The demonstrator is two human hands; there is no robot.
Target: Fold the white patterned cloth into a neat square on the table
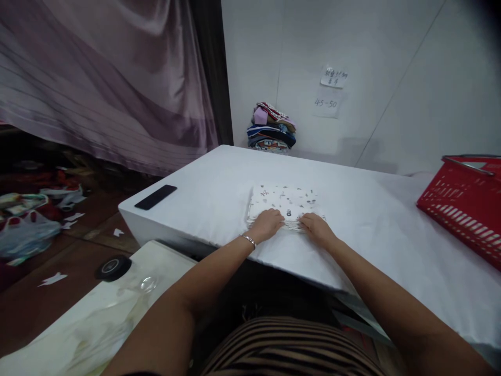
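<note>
The white table (211,175) spreads beyond and to both sides of the grip. On it, the stack of folded, printed white cloth (288,200) lies mostly just beyond the grip, its long axis running sideways, from one hand towards the other. Neither hand is nearer: the left hand (268,223) and right hand (318,228) both touch its near edge, fingers bent; whether they pinch the layers or merely press, I cannot tell.
</note>
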